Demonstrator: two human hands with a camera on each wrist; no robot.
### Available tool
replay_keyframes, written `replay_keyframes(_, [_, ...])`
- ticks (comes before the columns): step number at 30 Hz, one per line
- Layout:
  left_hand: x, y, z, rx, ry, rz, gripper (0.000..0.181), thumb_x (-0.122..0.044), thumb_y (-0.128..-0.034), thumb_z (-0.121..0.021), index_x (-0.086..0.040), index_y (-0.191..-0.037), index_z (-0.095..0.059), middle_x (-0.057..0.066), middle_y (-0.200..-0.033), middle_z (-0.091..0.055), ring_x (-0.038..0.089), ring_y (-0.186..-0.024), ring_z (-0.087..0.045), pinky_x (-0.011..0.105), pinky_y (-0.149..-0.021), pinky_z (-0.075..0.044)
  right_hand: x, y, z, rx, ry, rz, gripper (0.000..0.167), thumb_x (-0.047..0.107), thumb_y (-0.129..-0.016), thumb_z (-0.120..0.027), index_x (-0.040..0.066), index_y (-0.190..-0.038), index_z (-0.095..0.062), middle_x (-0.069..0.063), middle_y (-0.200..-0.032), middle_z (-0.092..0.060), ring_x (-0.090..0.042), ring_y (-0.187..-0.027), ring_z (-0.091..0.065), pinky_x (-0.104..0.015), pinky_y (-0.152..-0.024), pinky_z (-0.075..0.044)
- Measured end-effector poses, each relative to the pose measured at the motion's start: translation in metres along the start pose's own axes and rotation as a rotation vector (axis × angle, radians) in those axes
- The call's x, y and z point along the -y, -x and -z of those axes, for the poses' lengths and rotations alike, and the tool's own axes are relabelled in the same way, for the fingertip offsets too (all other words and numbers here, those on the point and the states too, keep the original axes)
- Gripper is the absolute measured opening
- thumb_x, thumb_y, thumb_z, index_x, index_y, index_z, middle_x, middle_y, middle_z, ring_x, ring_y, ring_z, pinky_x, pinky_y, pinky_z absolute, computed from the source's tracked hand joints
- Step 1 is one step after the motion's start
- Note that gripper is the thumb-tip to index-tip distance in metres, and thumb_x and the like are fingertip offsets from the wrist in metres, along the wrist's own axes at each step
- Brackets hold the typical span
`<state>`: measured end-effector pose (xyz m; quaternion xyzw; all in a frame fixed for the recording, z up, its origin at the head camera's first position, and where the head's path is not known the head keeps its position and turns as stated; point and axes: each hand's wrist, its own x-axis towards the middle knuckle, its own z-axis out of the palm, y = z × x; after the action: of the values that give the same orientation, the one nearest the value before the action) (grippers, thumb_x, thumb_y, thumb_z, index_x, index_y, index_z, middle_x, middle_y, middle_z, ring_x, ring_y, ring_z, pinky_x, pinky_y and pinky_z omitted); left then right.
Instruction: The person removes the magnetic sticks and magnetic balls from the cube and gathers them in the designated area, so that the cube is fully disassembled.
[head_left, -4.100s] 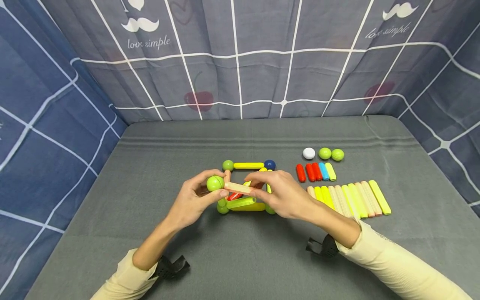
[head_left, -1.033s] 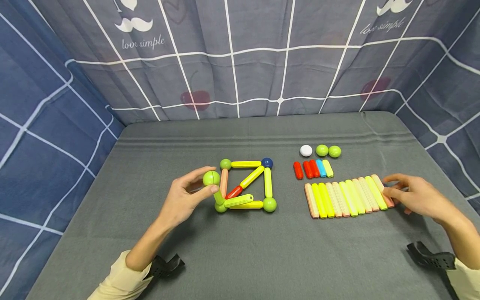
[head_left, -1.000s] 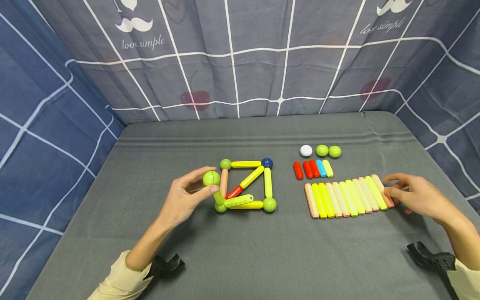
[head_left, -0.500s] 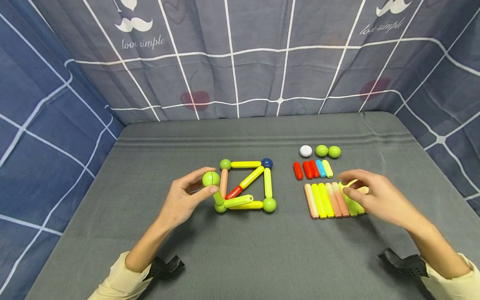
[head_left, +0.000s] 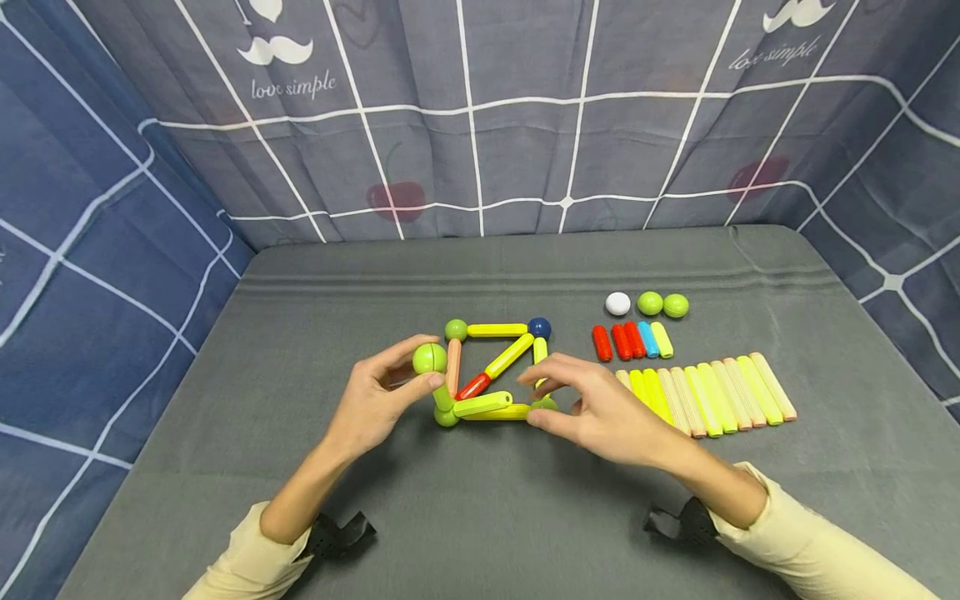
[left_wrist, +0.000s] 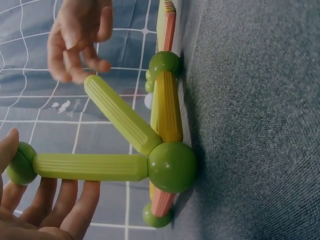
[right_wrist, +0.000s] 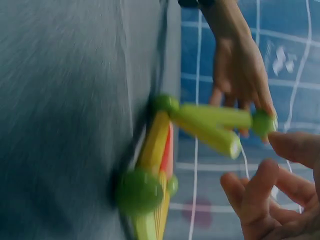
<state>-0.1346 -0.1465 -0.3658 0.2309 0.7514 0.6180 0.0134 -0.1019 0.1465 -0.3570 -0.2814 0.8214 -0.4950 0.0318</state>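
Observation:
My left hand (head_left: 375,398) pinches a green ball (head_left: 429,358) between thumb and fingers. Below that ball, an upright green magnetic stick (left_wrist: 90,166) runs down to the front-left corner ball (head_left: 446,415) of a flat square of sticks and balls. From the same corner a second green stick (head_left: 483,405) slants up, its far end free. A red rod (head_left: 473,387) and a yellow stick (head_left: 509,356) form the square's diagonal. My right hand (head_left: 600,412) hovers by the front-right corner, fingers spread and holding nothing, partly covering the green ball there.
Right of the square lies a row of yellow, green and pinkish sticks (head_left: 723,396), its left part behind my right hand. Behind it are short red, blue and green rods (head_left: 634,340), a white ball (head_left: 618,303) and two green balls (head_left: 650,302).
About four seconds ago my right hand held a pinkish stick at the raised ball. It then touched the row's right end, and has since moved left to the square. My left hand stays put.

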Motion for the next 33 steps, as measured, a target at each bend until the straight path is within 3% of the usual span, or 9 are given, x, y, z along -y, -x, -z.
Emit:
replay_keyframes(7, [0.001,0.0,-0.001,0.003,0.01,0.004,0.04,-0.002,-0.0896,-0.072,-0.007,-0.128,-0.063,0.008,-0.111,-0.069,0.023,-0.1,-0.068,0.032,-0.087,-0.053,0.0,-0.016,-0.025,0.001,0.086,0.101,0.025,0.008,-0.088,-0.076,0.014,-0.111,-0.07,0.007,-0.106,-0.066,-0.01,-0.092,-0.064,-0.039,-0.079,-0.054])
replay_keyframes(16, [-0.002,0.0,0.0,0.01,-0.005,-0.007,0.042,-0.001,-0.0885,-0.073,-0.005,-0.13,-0.062,0.01,-0.111,-0.068,0.023,-0.1,-0.068,0.031,-0.087,-0.054,-0.01,-0.016,-0.027,0.0,0.092,0.046,0.023,0.002,-0.09,-0.071,0.012,-0.11,-0.071,0.005,-0.105,-0.068,-0.008,-0.089,-0.065,-0.037,-0.082,-0.054])
replay_keyframes(18, [-0.002,0.001,0.0,0.009,-0.007,-0.005,0.043,-0.001,-0.0881,-0.073,-0.004,-0.13,-0.062,0.01,-0.11,-0.068,0.023,-0.1,-0.068,0.03,-0.086,-0.054,-0.011,-0.016,-0.027,-0.005,0.095,0.027,0.021,0.003,-0.09,-0.072,0.013,-0.109,-0.071,0.005,-0.105,-0.068,-0.009,-0.089,-0.065,-0.035,-0.079,-0.054])
replay_keyframes(25, [-0.002,0.002,0.001,0.001,-0.007,-0.006,0.043,0.0,-0.0877,-0.073,-0.004,-0.129,-0.062,0.01,-0.11,-0.068,0.023,-0.099,-0.068,0.03,-0.084,-0.054,-0.013,-0.016,-0.029,0.001,0.016,-0.1,0.018,0.003,-0.091,-0.07,0.013,-0.106,-0.068,-0.002,-0.103,-0.067,-0.017,-0.087,-0.065,-0.028,-0.048,-0.053])
replay_keyframes(33, [0.0,0.003,0.001,0.005,0.0,-0.008,0.043,0.0,-0.0877,-0.073,-0.004,-0.129,-0.062,0.009,-0.108,-0.068,0.023,-0.098,-0.068,0.03,-0.084,-0.054,-0.021,-0.017,-0.032,-0.031,-0.099,-0.173,0.017,-0.002,-0.09,-0.068,0.008,-0.104,-0.067,-0.009,-0.101,-0.065,-0.027,-0.082,-0.069,-0.032,-0.051,-0.055])
